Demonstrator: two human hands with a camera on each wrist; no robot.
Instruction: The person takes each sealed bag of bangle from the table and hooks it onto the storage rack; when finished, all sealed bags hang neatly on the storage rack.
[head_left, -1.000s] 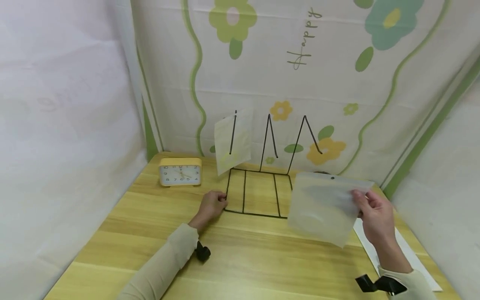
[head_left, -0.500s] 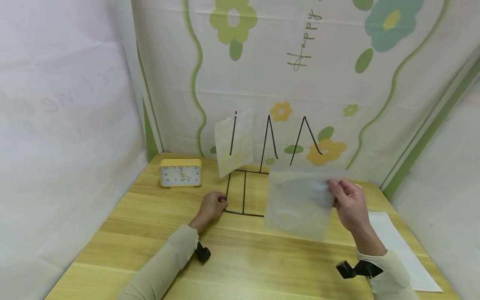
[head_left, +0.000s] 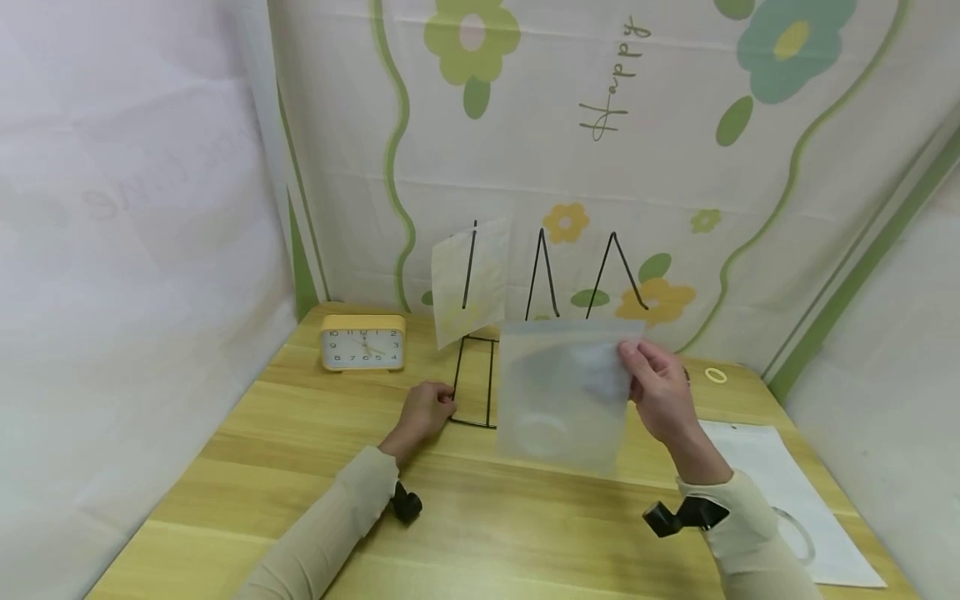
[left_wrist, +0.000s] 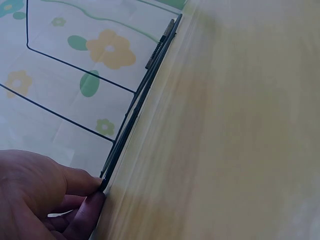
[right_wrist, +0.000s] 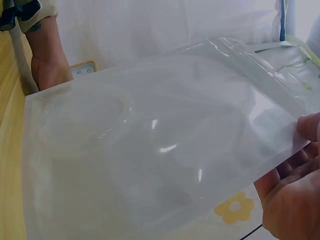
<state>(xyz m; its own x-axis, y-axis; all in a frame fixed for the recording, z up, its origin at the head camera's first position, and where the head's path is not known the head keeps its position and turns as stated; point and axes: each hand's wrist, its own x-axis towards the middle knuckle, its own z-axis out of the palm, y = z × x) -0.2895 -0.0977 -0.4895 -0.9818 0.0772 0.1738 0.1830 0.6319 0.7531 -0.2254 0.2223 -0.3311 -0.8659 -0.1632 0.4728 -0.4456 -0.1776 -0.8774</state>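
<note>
My right hand (head_left: 663, 396) pinches the right edge of a translucent plastic bag (head_left: 562, 383), held upright in front of the black wire rack (head_left: 490, 383). A round ring shape shows low in the bag; the right wrist view shows it as a clear ring (right_wrist: 90, 117). The bag hides the right part of the rack's base. My left hand (head_left: 426, 412) grips the left end of the base; in the left wrist view, thumb and finger pinch the black wire (left_wrist: 125, 125). Another pale bag (head_left: 465, 283) hangs on the rack's left prong.
A yellow alarm clock (head_left: 363, 343) stands at the back left. White flat bags (head_left: 765, 467) lie at the right, a clear ring (head_left: 797, 533) showing on them partly behind my sleeve. A small yellow ring (head_left: 716, 376) lies at the back right. A flowered curtain (head_left: 510, 150) hangs behind.
My right hand has moved left with the bag, bringing it from the rack's right side to in front of its base. The left hand has stayed on the rack.
</note>
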